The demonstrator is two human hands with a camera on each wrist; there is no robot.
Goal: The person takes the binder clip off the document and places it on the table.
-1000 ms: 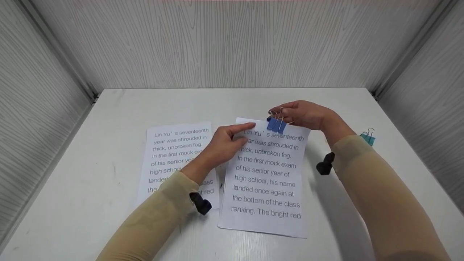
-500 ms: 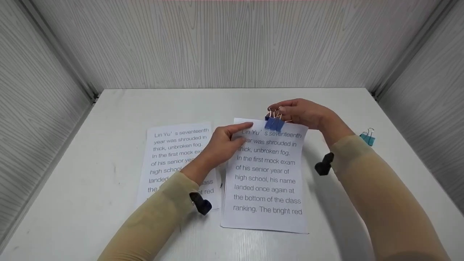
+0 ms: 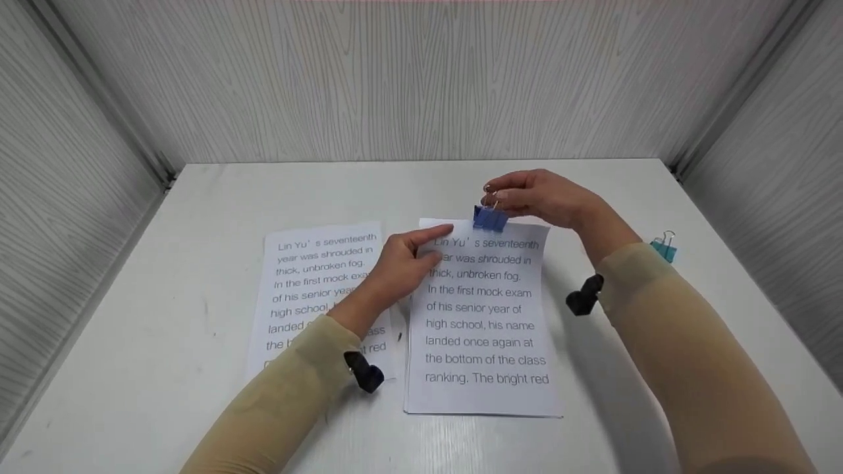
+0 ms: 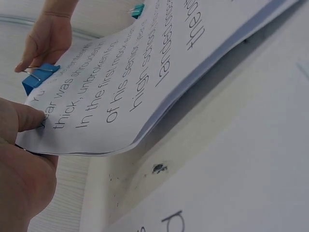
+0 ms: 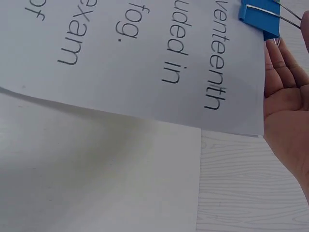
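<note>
My left hand (image 3: pixel 402 266) pinches the upper left edge of a stack of printed paper sheets (image 3: pixel 484 316). In the left wrist view the stack's near edge is raised off the table, and the thumb lies on its printed face. A blue binder clip (image 3: pixel 490 218) sits over the top edge of this stack, its jaws on the paper. My right hand (image 3: pixel 543 197) holds the clip's wire handles between thumb and fingers. In the right wrist view the clip (image 5: pixel 260 19) stands at the frame's upper right, and the thumb is mostly cut off there.
A second stack of printed sheets (image 3: pixel 316 263) lies to the left, partly hidden under my left forearm. A teal binder clip (image 3: pixel 664 248) rests on the white table (image 3: pixel 197 197) at the right. Wood-grain panels (image 3: pixel 421 79) enclose the table at the back and sides.
The right hand and blue clip have moved slightly left and away. The clip appears sharper now, and the stack has turned a little and its lower edge sits more level.
</note>
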